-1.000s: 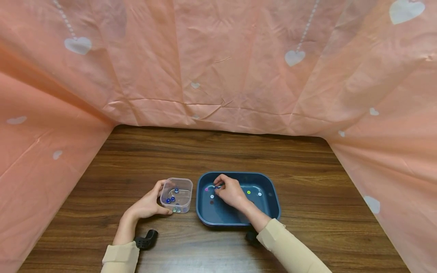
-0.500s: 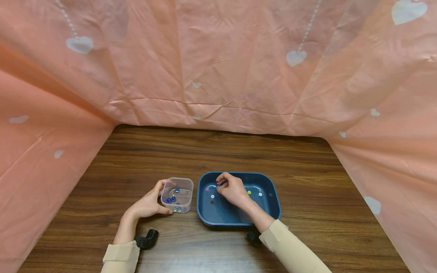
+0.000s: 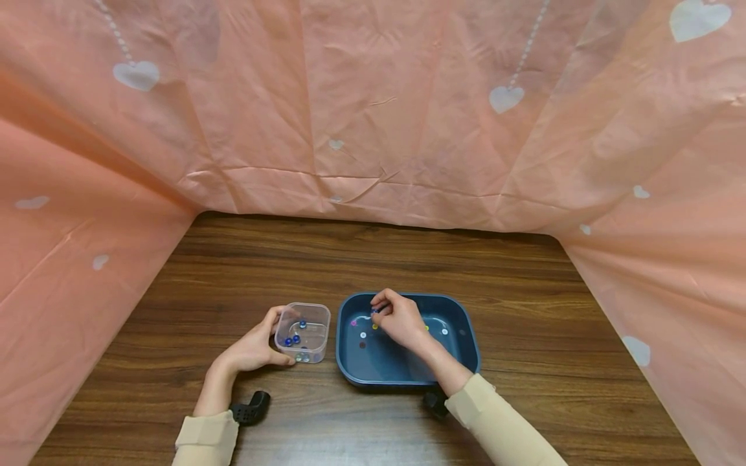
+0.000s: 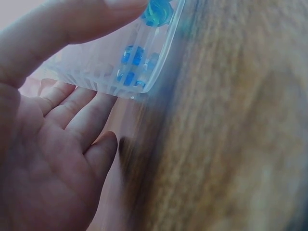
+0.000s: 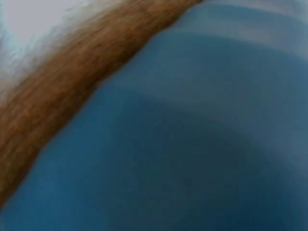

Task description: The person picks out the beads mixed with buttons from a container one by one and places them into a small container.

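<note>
Blue tray [image 3: 466, 340] of beads under right hand [image 3: 399, 320]; peach curtain [image 3: 373, 110] behind

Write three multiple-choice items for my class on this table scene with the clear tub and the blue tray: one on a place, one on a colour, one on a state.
1. Where does the clear tub stand relative to the blue tray?
A. inside it
B. to its left on the table
C. behind it

2. What colour are most beads in the clear tub?
A. blue
B. red
C. black

3. What is the right hand doing?
A. lying flat on the table
B. holding the tub
C. pinching a small bead over the tray

Answers:
1 B, the head view shows the tub beside the tray's left wall on the wooden table.
2 A, both the head and left wrist views show blue beads in it.
3 C, its fingers are curled round a bead above the tray, while the left hand holds the tub.
</note>
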Tool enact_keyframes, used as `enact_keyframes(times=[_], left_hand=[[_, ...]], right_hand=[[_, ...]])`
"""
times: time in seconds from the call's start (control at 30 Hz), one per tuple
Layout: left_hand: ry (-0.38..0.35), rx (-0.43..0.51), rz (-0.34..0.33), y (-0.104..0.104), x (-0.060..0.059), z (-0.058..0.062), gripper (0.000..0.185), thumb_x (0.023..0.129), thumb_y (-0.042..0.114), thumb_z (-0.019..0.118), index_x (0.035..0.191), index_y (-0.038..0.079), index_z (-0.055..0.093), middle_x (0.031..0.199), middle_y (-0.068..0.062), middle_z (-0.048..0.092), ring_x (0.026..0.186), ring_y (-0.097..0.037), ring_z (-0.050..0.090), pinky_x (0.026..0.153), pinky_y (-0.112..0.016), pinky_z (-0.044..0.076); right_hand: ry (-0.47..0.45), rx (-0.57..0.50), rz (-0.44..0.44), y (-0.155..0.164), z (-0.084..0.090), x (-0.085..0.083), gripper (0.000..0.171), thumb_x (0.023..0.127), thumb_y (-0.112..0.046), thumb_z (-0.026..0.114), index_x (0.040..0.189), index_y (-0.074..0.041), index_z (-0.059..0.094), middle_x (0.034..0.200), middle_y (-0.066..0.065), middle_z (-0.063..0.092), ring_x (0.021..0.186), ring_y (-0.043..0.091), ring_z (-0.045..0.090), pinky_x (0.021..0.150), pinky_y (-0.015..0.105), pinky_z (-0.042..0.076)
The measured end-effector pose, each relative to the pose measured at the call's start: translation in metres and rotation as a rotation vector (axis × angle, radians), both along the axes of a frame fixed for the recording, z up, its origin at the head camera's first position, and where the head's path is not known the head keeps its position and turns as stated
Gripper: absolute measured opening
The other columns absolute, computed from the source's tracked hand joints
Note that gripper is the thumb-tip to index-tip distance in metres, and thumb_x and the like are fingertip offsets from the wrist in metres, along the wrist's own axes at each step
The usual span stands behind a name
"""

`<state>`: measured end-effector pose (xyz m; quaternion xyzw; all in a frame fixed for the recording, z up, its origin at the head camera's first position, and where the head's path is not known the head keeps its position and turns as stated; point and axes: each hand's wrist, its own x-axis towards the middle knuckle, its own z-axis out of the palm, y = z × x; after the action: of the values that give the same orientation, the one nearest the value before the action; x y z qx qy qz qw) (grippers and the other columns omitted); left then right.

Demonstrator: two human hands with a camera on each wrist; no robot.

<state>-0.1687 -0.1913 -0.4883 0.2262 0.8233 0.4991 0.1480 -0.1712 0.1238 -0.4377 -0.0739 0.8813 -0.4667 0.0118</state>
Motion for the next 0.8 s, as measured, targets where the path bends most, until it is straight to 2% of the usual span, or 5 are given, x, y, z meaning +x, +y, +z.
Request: enact_keyframes(times=[0.17,0.4,0.67,0.8], left_hand=[[0.001,0.000,0.005,0.000,0.000,0.000,0.089,0.071,0.012,0.086,0.139,0.006,0.028,0.133,-0.025,0.054,0.120,-0.036,0.052,0.097,-0.045,0.036],[-0.006,0.003,0.011,0.000,0.000,0.000,0.090,0.071,0.012,0.086,0.139,0.006,0.028,0.134,-0.026,0.052,0.123,-0.038,0.050,0.098,-0.050,0.035],[-0.003,0.003,0.008,0.000,-0.001,-0.003,0.087,0.071,0.012,0.086,0.137,0.007,0.030,0.135,-0.024,0.052,0.121,-0.035,0.051,0.096,-0.039,0.038],[0.002,-0.003,0.006,0.000,-0.002,-0.003,0.086,0.071,0.012,0.086,0.137,0.006,0.030,0.134,-0.025,0.052,0.120,-0.035,0.051,0.096,-0.040,0.038]], right_hand=[[0.007,-0.002,0.003,0.000,0.004,0.000,0.017,0.083,-0.003,0.069,0.099,-0.006,0.066,0.090,0.001,0.068,0.079,0.015,0.065,0.067,0.030,0.051],[0.028,-0.008,0.009,-0.001,0.010,0.000,0.016,0.084,-0.003,0.069,0.099,-0.005,0.065,0.090,0.001,0.067,0.079,0.015,0.065,0.070,0.031,0.051],[0.028,-0.017,0.002,-0.002,0.015,0.001,0.016,0.084,-0.004,0.069,0.100,-0.006,0.066,0.092,0.001,0.068,0.081,0.015,0.065,0.069,0.031,0.051],[0.028,-0.017,0.001,-0.002,0.017,0.001,0.015,0.085,-0.005,0.070,0.099,-0.008,0.066,0.092,0.000,0.068,0.081,0.015,0.065,0.070,0.032,0.051]])
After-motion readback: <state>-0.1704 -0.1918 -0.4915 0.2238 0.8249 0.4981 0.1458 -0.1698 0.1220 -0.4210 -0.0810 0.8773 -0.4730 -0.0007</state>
